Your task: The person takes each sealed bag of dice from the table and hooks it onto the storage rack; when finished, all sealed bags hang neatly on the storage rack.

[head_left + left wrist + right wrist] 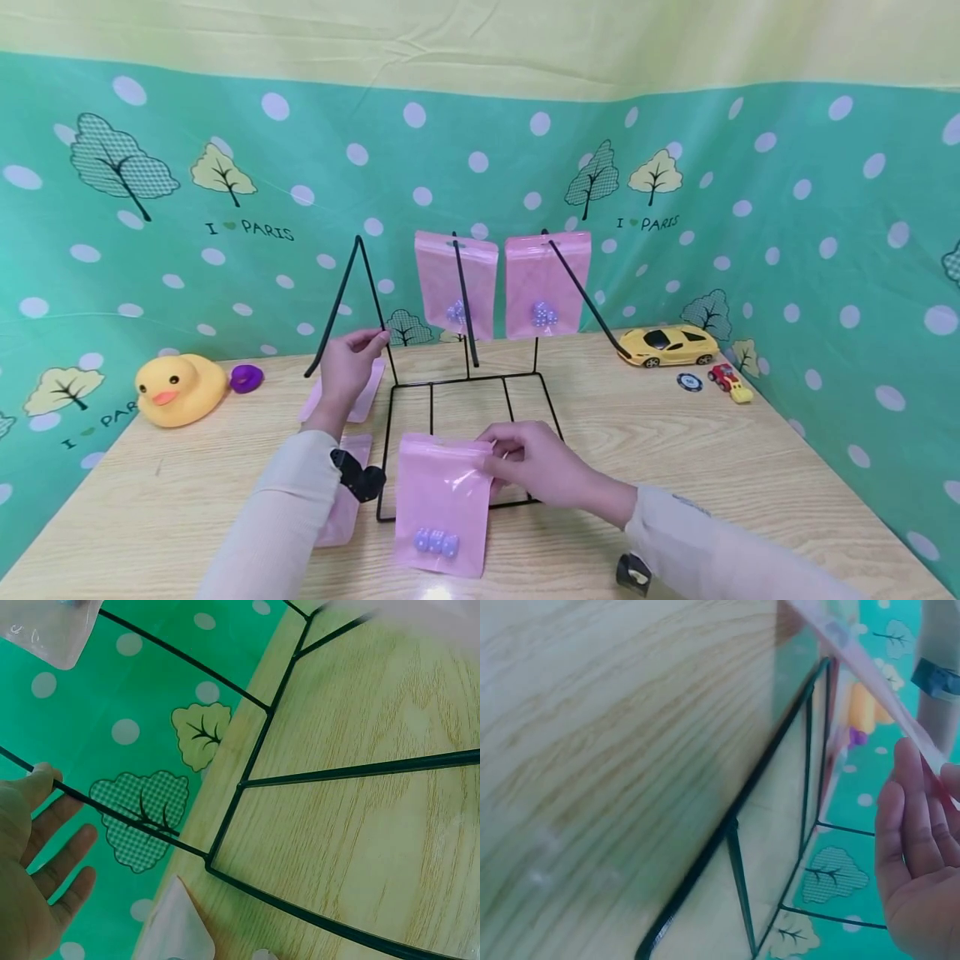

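Observation:
A black wire rack (372, 287) (240, 784) (735, 817) stands on the wooden table (675, 450). Two pink bags (456, 279) (546, 283) with small dice inside hang from its middle and right hooks. My left hand (348, 367) (30, 877) has straight fingers, and its thumb touches the rack's bare left hook rod. My right hand (528, 462) (919, 855) pinches the top right corner of a third pink bag (442, 500) (870, 671). That bag holds three dice and lies over the rack's front base wire.
Two more pink bags (352, 396) (341, 504) lie flat beside my left forearm. A yellow rubber duck (180, 387) and a purple ring (246, 377) sit at the far left. A yellow toy car (667, 344), a chip (689, 382) and a small red toy (729, 382) sit far right.

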Motion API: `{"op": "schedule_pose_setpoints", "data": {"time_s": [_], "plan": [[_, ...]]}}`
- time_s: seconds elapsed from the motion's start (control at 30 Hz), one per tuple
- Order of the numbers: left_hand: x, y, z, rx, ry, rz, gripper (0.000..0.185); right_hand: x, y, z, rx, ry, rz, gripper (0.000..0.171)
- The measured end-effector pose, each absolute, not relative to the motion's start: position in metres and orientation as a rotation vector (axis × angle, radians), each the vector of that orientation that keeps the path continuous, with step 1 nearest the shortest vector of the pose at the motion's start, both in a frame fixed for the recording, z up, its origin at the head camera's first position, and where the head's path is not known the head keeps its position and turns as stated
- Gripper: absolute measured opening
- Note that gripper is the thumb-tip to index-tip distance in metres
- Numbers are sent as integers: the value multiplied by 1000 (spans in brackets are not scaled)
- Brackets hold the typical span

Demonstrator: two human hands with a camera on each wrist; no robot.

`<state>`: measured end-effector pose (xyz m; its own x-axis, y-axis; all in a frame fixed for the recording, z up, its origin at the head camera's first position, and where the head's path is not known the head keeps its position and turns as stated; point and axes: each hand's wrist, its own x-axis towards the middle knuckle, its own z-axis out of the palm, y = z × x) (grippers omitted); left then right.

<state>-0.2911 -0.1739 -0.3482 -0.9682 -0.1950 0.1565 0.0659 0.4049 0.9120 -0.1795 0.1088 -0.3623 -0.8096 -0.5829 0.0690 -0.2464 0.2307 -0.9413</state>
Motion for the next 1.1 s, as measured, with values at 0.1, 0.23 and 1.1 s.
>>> {"op": "schedule_pose_setpoints", "data": {"time_s": [0.1,0.23,1.1], "plan": [[-291,-174,-349,107,-2422,-1584,37,-177,115,-356,-842,2302,-1558,15],[-292,-174,-349,101,-2422,-1579,37,-175,122,-347,-928,2431,-1491,16],[-293,-174,-351,123,-2435,-1579,37,-159,141,-307,-1093,2563,-1896,12]]}}
